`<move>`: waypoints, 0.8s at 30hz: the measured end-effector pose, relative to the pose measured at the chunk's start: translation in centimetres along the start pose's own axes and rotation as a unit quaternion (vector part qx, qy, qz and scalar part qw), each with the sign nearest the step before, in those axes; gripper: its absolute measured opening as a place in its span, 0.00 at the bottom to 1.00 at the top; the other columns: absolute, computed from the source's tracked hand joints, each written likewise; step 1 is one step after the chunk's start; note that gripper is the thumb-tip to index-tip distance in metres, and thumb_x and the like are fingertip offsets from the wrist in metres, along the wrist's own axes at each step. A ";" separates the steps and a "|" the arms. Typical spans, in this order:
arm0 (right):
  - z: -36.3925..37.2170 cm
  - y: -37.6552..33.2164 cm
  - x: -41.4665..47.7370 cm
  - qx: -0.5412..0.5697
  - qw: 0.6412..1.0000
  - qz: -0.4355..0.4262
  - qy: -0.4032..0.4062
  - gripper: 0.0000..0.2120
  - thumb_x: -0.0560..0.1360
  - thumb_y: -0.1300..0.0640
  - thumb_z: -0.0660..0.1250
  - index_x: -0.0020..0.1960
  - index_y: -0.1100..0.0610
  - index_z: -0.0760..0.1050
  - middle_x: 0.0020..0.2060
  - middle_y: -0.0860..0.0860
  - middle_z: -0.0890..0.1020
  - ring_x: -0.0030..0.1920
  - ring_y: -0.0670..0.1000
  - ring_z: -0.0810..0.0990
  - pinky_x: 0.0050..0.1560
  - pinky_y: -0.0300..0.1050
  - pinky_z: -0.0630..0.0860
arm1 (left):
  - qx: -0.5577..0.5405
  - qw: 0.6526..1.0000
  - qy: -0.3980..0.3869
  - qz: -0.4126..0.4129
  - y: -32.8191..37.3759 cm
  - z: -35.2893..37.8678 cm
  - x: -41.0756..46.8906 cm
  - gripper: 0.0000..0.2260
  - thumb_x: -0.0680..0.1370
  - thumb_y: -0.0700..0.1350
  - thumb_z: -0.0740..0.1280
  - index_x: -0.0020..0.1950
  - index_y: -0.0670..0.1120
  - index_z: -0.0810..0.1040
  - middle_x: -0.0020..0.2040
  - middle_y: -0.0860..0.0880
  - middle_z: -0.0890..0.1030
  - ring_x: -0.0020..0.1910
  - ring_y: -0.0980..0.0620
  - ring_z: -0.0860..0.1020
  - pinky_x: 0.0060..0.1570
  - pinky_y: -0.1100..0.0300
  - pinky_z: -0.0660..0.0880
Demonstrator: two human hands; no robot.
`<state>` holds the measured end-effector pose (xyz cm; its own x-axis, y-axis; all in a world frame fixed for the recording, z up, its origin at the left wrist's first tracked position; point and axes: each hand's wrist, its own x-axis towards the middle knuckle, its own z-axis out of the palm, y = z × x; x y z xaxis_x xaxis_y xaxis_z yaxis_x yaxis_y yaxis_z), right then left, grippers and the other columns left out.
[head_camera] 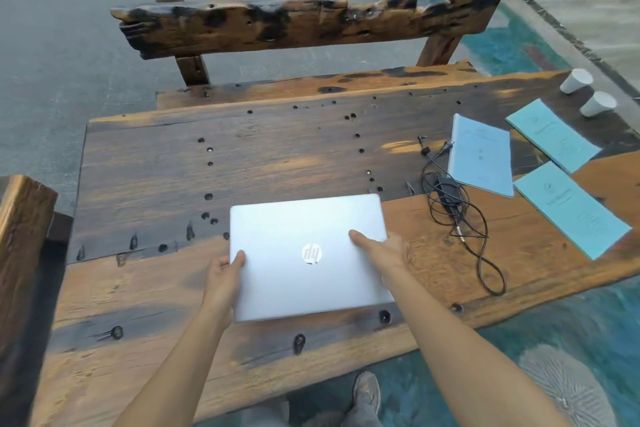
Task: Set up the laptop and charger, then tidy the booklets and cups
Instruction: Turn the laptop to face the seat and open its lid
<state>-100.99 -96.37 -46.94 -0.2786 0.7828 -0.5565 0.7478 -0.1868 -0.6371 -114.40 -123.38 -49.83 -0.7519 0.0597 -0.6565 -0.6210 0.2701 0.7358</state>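
A closed silver laptop (304, 253) is lying flat on the dark, weathered plank bench (156, 163), close to its near edge and roughly midway along it. Its long axis is running left to right, almost parallel to that edge.

The left hand (225, 270) is gripping the laptop's left side, thumb lying on the lid and fingers curling out of sight beneath. The right hand (381, 250) is gripping the right side the same way, thumb on top. The laptop is sitting squarely between the two hands, directly ahead of the person, so neither hand is nearer.

The round logo is reading upside down from here, which suggests the opening edge is facing the person and the lid would be lifting away from the near edge.

A black charger brick with its tangled cable (446, 191) is lying just to the right of the laptop, apart from it and nearer the right hand. Beyond it, toward the bench's right end, three pale blue booklets (481, 159) are lying spread out separately. Two white paper cups (576, 80) are standing upside down at the far right corner.

Setting up is looking barely begun, with the lid shut and the charger unconnected.
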 end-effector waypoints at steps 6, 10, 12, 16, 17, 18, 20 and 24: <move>-7.8 3.6 3.7 0.035 0.999 -0.007 -0.007 0.43 0.53 0.33 0.79 0.58 0.60 0.81 0.59 0.58 0.82 0.65 0.61 0.77 0.64 0.58 0.77 | 0.023 1.000 0.008 0.010 -1.5 7.9 -4.5 0.16 0.80 0.53 0.68 0.59 0.43 0.71 0.51 0.46 0.80 0.45 0.48 0.79 0.37 0.54 0.71; -12.3 5.3 5.7 0.045 0.998 -0.002 -0.052 0.40 0.53 0.36 0.80 0.59 0.58 0.82 0.61 0.58 0.82 0.65 0.61 0.77 0.66 0.58 0.76 | 0.036 0.999 0.017 0.000 -2.7 12.4 -7.0 0.17 0.80 0.52 0.69 0.61 0.43 0.70 0.52 0.47 0.79 0.45 0.49 0.77 0.36 0.53 0.70; -14.2 5.9 6.6 0.046 0.996 -0.002 -0.072 0.39 0.53 0.38 0.81 0.58 0.57 0.82 0.61 0.57 0.82 0.65 0.61 0.78 0.65 0.59 0.76 | 0.048 0.999 0.021 -0.002 -3.1 14.1 -7.7 0.18 0.80 0.53 0.69 0.62 0.43 0.71 0.54 0.46 0.79 0.46 0.49 0.77 0.36 0.53 0.70; -16.5 6.4 8.4 0.035 0.994 -0.007 -0.100 0.35 0.57 0.41 0.82 0.59 0.55 0.81 0.60 0.55 0.83 0.64 0.60 0.78 0.64 0.59 0.77 | 0.061 0.998 0.022 -0.009 -3.5 16.4 -7.8 0.20 0.79 0.53 0.69 0.64 0.41 0.73 0.57 0.43 0.81 0.47 0.46 0.79 0.36 0.52 0.71; -16.8 6.5 8.9 0.028 0.994 -0.008 -0.104 0.36 0.58 0.41 0.81 0.61 0.56 0.80 0.61 0.56 0.82 0.65 0.60 0.78 0.65 0.59 0.76 | 0.063 0.998 0.025 -0.010 -3.5 16.8 -7.7 0.20 0.79 0.53 0.69 0.64 0.41 0.73 0.57 0.43 0.81 0.47 0.47 0.79 0.36 0.52 0.71; -17.0 6.4 9.3 0.021 0.994 -0.008 -0.109 0.38 0.58 0.40 0.80 0.63 0.56 0.78 0.62 0.56 0.81 0.66 0.61 0.77 0.66 0.59 0.76 | 0.066 0.997 0.027 -0.009 -3.5 17.2 -7.6 0.20 0.79 0.53 0.69 0.64 0.41 0.73 0.56 0.43 0.81 0.47 0.47 0.79 0.36 0.53 0.71; -17.0 6.4 10.2 0.018 0.992 -0.003 -0.123 0.41 0.57 0.40 0.79 0.65 0.58 0.77 0.64 0.57 0.80 0.67 0.61 0.76 0.66 0.59 0.76 | 0.075 0.997 0.031 -0.009 -3.2 17.7 -7.1 0.20 0.79 0.53 0.69 0.63 0.41 0.73 0.56 0.43 0.81 0.47 0.47 0.79 0.35 0.53 0.71; -16.3 5.8 12.2 0.018 0.987 0.017 -0.158 0.40 0.56 0.40 0.79 0.63 0.59 0.79 0.62 0.57 0.81 0.62 0.60 0.80 0.62 0.59 0.79 | 0.077 0.996 0.049 -0.023 -2.7 18.5 -5.2 0.20 0.80 0.54 0.68 0.64 0.42 0.73 0.55 0.44 0.80 0.47 0.47 0.78 0.36 0.52 0.70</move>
<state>-90.26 -78.21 -48.69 -0.4322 0.5521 -0.7131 0.7392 -0.2360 -0.6307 -104.69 -106.64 -51.45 -0.7457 -0.0483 -0.6645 -0.6202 0.4145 0.6659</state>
